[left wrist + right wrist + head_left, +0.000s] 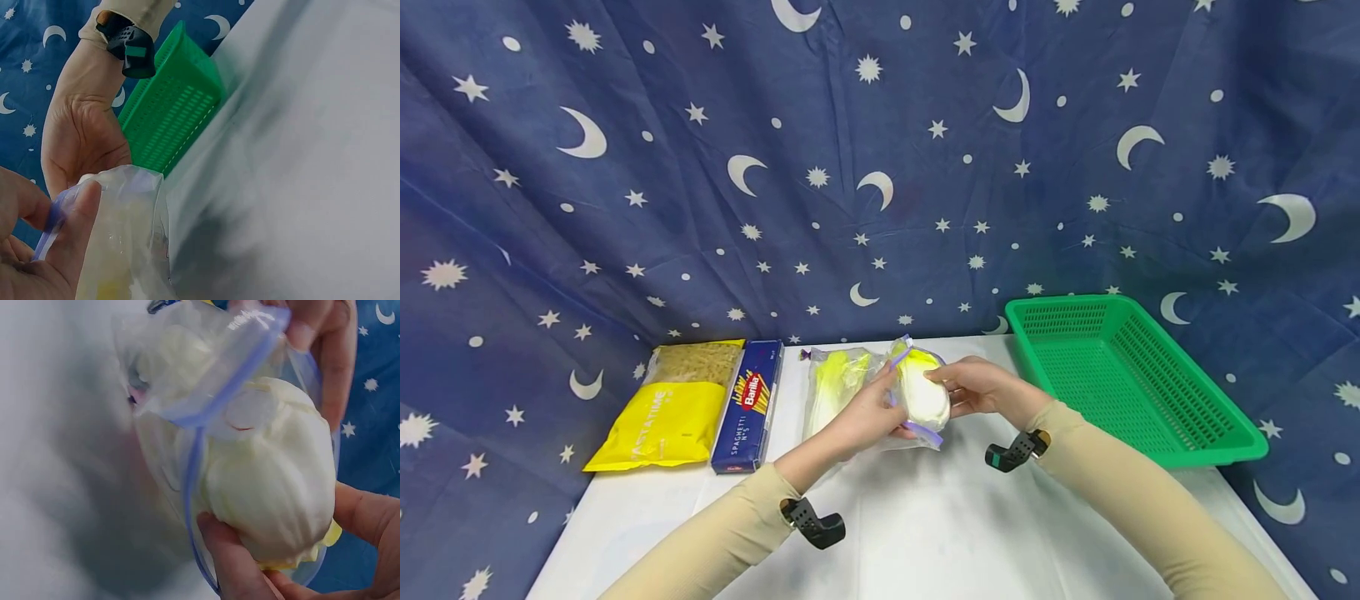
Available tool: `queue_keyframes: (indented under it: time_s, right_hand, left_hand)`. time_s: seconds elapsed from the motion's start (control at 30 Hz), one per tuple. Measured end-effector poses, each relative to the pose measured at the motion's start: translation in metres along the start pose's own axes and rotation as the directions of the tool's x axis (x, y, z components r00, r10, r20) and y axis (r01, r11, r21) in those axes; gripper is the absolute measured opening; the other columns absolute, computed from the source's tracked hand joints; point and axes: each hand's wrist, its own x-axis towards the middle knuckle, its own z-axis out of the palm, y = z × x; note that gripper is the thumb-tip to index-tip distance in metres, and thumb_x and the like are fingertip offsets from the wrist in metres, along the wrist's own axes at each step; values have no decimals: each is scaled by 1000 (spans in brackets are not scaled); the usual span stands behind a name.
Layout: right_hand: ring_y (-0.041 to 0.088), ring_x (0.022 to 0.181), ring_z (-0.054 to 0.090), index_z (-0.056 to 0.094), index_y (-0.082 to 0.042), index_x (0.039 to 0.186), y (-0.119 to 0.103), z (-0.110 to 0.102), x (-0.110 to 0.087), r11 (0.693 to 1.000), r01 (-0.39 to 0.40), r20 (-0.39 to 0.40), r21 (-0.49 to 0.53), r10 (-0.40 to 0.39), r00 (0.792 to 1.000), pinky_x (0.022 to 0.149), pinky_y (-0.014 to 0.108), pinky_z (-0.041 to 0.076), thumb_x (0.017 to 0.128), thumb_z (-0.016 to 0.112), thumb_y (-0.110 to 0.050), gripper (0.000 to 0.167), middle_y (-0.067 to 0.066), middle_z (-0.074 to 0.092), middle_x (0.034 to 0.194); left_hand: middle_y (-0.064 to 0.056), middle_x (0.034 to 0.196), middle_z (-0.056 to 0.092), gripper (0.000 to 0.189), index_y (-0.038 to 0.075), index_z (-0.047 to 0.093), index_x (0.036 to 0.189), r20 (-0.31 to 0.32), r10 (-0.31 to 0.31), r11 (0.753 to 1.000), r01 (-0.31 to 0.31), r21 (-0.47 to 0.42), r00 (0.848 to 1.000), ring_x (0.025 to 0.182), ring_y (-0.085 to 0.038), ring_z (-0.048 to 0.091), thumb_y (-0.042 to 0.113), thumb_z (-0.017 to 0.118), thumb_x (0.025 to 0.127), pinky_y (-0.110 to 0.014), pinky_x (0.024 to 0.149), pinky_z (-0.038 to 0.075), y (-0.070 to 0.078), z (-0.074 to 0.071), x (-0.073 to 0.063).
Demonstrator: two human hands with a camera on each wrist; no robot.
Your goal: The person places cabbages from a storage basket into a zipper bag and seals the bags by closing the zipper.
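A pale napa cabbage with yellow leaf tips sits at the mouth of a clear zip bag edged in purple. My right hand grips the cabbage from the right, its thumb and fingers around the leafy end in the right wrist view. My left hand pinches the rim of the bag, beside the purple strip. Just left of them, another clear bag with a pale yellow-green leafy vegetable lies on the table, partly hidden by my left hand.
At the left lie a yellow pasta bag and a blue spaghetti box. A green perforated basket stands at the right beyond my right forearm. A blue curtain with moons and stars hangs behind the white table.
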Motion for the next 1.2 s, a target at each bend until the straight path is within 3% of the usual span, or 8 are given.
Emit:
queue_keyframes:
  time_s: [0.47,0.77,0.93,1.2]
  right_hand:
    - [17,68,67,67,2,107,4,13,1,989,52,-56,-138,-61,997,61,30,63,99,68,-33,36,8,67,83]
    - [18,69,69,67,2,106,9,19,2,990,36,-51,-136,-44,998,66,31,64,99,68,-33,36,11,69,86]
    - [19,72,69,68,1,107,11,20,1,985,37,-35,-168,-43,998,65,30,63,97,71,-34,37,11,69,89]
    - [20,75,68,66,1,112,16,14,3,981,37,-28,-192,-43,999,66,31,63,96,71,-35,40,11,67,92]
  left_hand:
    - [-8,171,4,82,-1,17,162,27,-59,998,59,-7,998,67,-14,69,-6,58,91,-27,69,62,7,7,-3]
    - [-12,171,3,85,-3,16,161,28,-51,998,50,49,998,67,-13,69,-5,59,88,-24,68,61,5,6,0]
    - [-10,171,6,86,-3,16,161,1,-46,999,46,13,999,66,-14,68,-6,59,87,-25,67,61,2,-1,5]
    - [-18,170,5,86,-5,16,161,-5,-32,999,32,21,999,64,-14,67,-7,58,86,-30,68,63,-2,-5,6]
